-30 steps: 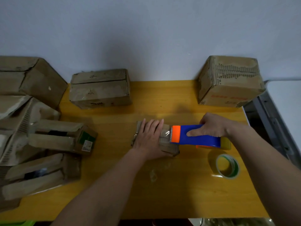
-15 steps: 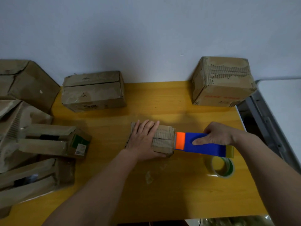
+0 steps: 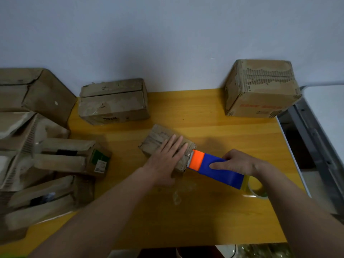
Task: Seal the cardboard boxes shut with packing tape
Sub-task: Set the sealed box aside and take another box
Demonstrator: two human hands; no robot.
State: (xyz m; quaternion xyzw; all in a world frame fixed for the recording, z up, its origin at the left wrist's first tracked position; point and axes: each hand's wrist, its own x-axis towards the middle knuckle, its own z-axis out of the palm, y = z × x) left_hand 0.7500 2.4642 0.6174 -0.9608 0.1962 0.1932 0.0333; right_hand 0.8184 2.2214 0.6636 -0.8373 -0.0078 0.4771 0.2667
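Box (image 3: 163,138) under the tape: small, worn cardboard, lying mid-tabletop (image 3: 204,211), turned at a slant, near end toward the camera. Pinned by left hand (image 3: 168,155), palm down, fingers straight and together, flat across the top. Held against its right-hand end: tape dispenser (image 3: 214,167), blue body with orange nose, toothed edge touching the box's corner. Clamped round the blue body: right hand (image 3: 236,162), index finger laid straight along the side, other fingers curled over the top. Roll at the dispenser's tail only partly seen, yellowish.

Probably the finish of one strip, judging by the teeth at the box edge. Best done so: keep the left palm pressing hard so the light box does not skid; carry the tape down over the end face before cutting; tip the nose so the teeth bite, then snap away sharply rather than drag. Afterwards, rub the strip flat along the seam. Risk: crumpled cardboard, poor stick, so firm pressure needed.

Just right of the dispenser, on the tabletop: a spare tape roll (image 3: 257,190), mostly hidden behind it. Left side: open boxes (image 3: 61,159) with flaps unsealed, apparently waiting. Farther back, by the wall: a flat closed box (image 3: 113,101) and a taller one (image 3: 260,88) at the right corner.
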